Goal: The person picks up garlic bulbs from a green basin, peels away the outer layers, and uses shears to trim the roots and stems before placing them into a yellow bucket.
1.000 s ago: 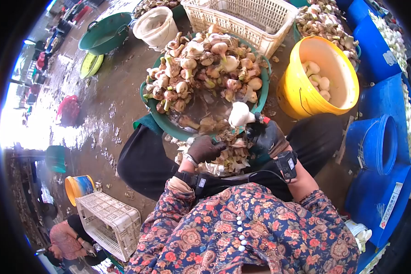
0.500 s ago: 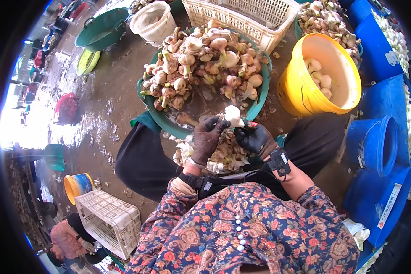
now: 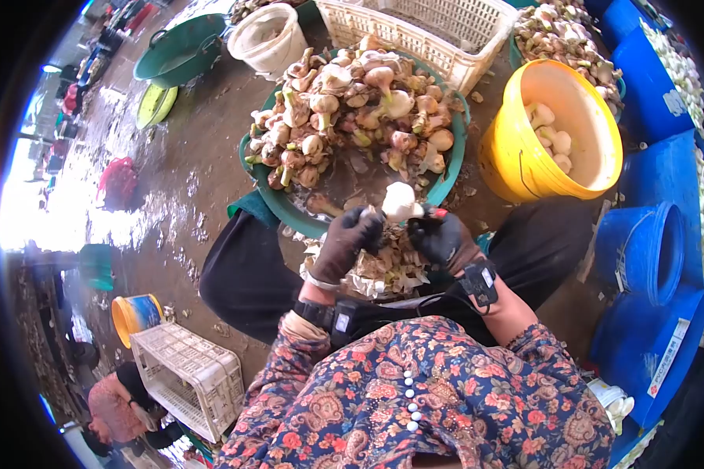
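A peeled white garlic bulb [image 3: 400, 202] is at my right hand [image 3: 440, 238], whose gloved fingers are closed round its stem end and a small red-ended tool [image 3: 439, 213]. My left hand [image 3: 355, 238], also gloved, is closed just left of the bulb; what its fingers pinch is too small to make out. Beyond both hands, a green basin [image 3: 456, 148] holds a heap of unpeeled garlic [image 3: 332, 102]. Pale peelings [image 3: 379, 273] lie below the hands, between my legs.
To the right stand a yellow bucket [image 3: 508, 152] with several peeled bulbs, and blue buckets [image 3: 630, 250]. A white crate [image 3: 414, 39] and white bucket [image 3: 267, 43] are behind the basin. Another person [image 3: 117, 406] sits at lower left by a crate [image 3: 192, 379].
My left hand has moved slightly left and down, away from the bulb, and its fingers have closed. The bulb stays at my right hand. The view has shifted slightly.
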`<state>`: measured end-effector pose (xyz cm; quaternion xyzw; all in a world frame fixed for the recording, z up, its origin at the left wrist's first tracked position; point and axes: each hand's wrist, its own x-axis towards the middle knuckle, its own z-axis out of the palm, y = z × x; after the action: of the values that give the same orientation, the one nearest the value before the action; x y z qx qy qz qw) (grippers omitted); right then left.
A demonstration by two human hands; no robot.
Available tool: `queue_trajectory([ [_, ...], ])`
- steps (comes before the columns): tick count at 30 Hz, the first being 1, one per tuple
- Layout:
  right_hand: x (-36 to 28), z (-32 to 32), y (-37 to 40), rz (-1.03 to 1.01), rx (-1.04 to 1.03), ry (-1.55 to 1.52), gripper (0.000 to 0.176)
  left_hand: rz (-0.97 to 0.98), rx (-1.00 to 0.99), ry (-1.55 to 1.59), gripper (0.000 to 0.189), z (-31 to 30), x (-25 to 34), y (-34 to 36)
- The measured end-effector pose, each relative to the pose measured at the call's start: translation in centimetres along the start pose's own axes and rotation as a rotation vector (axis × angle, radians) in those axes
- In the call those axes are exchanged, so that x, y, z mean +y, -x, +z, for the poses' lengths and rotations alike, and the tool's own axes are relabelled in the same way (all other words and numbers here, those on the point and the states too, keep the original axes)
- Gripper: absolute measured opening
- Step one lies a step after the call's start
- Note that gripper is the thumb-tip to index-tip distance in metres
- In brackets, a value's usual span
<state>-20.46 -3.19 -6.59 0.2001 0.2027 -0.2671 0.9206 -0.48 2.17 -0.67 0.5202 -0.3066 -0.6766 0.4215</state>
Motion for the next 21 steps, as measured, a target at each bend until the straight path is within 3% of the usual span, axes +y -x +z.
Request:
queue_trajectory([
  [1,-0.4,0.3,0.7,-0.135,0.009,0.175,0.027,-0.042,-0.032,-0.198,0.032,-0.6,0.3,0.4],
  [2,-1.1,0.6,1.3,-0.274,0.012,0.351,0.027,0.07,-0.064,-0.569,0.038,-2.9,-1.7,-0.2],
  [3,-2.4,0.9,1.5,-0.337,-0.022,0.291,0.028,0.186,-0.101,-0.942,0.045,-5.4,-3.6,-1.3],
  [5,-3.8,4.6,3.9,-0.423,-0.091,0.136,0.033,0.067,0.075,-1.235,0.048,-7.2,-3.0,-3.0],
  [6,-4.3,6.5,4.9,-0.452,-0.371,0.155,0.037,0.044,0.217,-1.291,0.047,-7.8,-2.7,-3.9],
  [7,-4.8,8.0,5.4,-0.475,-0.652,0.174,0.04,0.042,0.219,-1.29,0.047,-8.1,-2.5,-4.9],
  [8,-4.6,8.9,5.8,-0.473,-0.649,0.173,0.04,-0.035,0.236,-1.418,0.045,-8.4,-2.2,-5.7],
  [10,-4.5,10.5,5.8,-0.508,-0.272,0.507,0.047,-0.276,0.162,-1.589,0.041,-10.8,-4.2,-9.4],
  [11,-4.4,9.8,5.1,-0.523,-0.274,0.511,0.047,-0.26,0.156,-1.593,0.041,-12.8,-6.5,-10.6],
  [13,-3.2,6.6,2.9,-0.458,0.012,0.777,0.052,-0.028,0.098,-1.755,0.044,-15.3,-9.8,-11.7],
  [14,-2.6,5.7,2.4,-0.399,-0.027,0.795,0.049,-0.197,0.144,-1.588,0.045,-11.9,-5.7,-10.3],
  [16,-1.3,3.6,0.7,-0.336,-0.05,0.796,0.046,-0.168,0.004,-1.491,0.044,-14.7,-8.6,-13.0],
  [17,-0.6,2.3,-0.5,-0.424,0.06,0.932,0.04,-0.142,-0.116,-1.385,0.042,-16.0,-10.0,-13.6],
  [18,-0.2,1.4,-1.6,-0.514,0.167,1.071,0.034,0.677,-0.658,-1.791,0.04,-15.6,-8.3,-12.3],
  [19,0.0,0.8,-2.8,-0.517,0.171,1.068,0.034,0.68,-0.665,-1.789,0.04,-13.7,-6.3,-11.2],
  [21,0.4,-0.1,-4.6,-0.608,0.488,1.681,0.024,-0.318,-0.193,-0.345,0.043,-8.6,-3.2,-9.1],
])
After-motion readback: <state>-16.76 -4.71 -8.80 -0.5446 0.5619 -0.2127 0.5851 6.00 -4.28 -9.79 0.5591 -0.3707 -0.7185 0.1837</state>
